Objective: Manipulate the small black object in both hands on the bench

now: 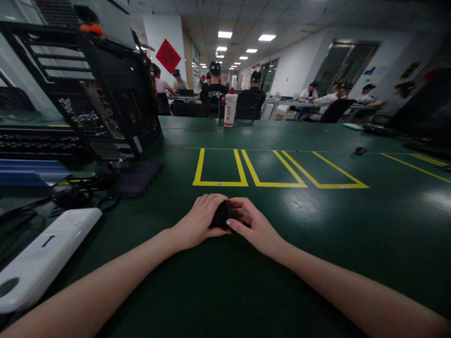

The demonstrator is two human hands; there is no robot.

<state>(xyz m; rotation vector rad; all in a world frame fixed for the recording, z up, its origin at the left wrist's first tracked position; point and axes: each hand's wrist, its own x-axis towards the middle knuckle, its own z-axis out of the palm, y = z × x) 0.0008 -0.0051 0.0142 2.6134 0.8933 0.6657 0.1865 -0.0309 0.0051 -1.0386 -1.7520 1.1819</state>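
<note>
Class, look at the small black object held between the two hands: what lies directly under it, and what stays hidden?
The small black object sits on the green table, gripped by the left hand and right hand. Its underside and most of its sides are covered by fingers, so its shape cannot be made out.

— Where do your hands sit on the worktop (317, 263)?

— Your left hand (197, 223) and right hand (252, 225) meet at its near middle, touching a small object (221, 215) between them.

— And ahead of you?

— Taped boxes (278, 171) lie on the worktop just beyond your hands. A bottle (229, 109) stands far behind those, near the far edge, with seated people (214, 87) behind it.

— To your left?

— A flat case (42, 256) lies at the near left edge. Cables (81, 195) lie behind it, and an open computer chassis (105, 94) stands farther back. A keyboard (38, 143) lies left of the chassis.

— To your right?

— A small round item (360, 150) lies well apart, far right of the boxes.
</note>
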